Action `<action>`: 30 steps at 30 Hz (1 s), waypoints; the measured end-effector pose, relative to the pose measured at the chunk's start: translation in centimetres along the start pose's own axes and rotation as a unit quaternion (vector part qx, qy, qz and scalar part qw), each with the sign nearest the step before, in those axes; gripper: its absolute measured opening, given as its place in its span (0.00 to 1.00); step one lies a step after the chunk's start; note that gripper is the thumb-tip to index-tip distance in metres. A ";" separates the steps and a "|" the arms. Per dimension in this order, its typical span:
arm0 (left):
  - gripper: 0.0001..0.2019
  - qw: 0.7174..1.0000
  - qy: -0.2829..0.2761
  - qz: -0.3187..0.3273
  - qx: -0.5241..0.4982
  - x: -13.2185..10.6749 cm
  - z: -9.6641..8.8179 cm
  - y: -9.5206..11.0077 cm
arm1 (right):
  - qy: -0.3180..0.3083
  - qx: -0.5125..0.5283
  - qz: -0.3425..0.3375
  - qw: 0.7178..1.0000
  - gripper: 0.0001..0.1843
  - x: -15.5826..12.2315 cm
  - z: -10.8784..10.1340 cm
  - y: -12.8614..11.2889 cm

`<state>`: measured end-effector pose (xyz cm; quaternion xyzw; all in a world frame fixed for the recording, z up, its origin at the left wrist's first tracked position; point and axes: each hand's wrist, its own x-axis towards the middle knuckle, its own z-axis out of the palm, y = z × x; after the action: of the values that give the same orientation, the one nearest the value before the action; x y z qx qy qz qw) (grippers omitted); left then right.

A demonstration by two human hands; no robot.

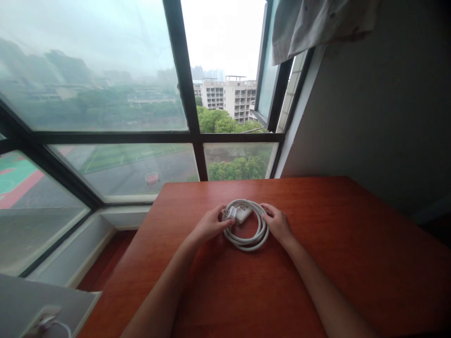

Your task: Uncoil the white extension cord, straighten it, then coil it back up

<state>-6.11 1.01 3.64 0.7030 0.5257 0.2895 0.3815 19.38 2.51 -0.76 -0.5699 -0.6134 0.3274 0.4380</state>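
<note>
A white extension cord (262, 232) lies coiled in several loops on the reddish-brown wooden table (225, 291). Its socket block (243, 213) sits inside the upper part of the coil. My left hand (211, 223) closes on the white plug (230, 213) at the coil's left side, thumb in front and fingers partly hidden behind. On the opposite side, my right hand (277, 223) pinches the cord loops, with its fingertips at the upper right of the coil.
Beyond the table's far edge stand framed windows (195, 137), with one sash (273, 94) swung outward. A cloth (317, 28) hangs at the upper right beside a dark wall (373, 117). At the lower left, a plugged-in lead (47, 323) sits in a wall outlet.
</note>
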 end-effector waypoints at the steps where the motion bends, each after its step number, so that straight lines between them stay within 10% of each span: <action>1: 0.27 1.000 -0.001 0.003 0.000 0.0 0.0 0.0 | -0.001 0.006 0.004 1.000 0.17 0.0 0.0 0.0; 30: 0.28 0.999 -0.023 0.014 -0.037 0.3 0.0 -0.6 | -0.009 0.272 0.111 0.956 0.15 0.2 -0.6 -1.4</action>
<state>-6.36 1.42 3.13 0.7023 0.4957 0.2977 0.4153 19.36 2.46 0.76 -0.4910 -0.4382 0.5331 0.5317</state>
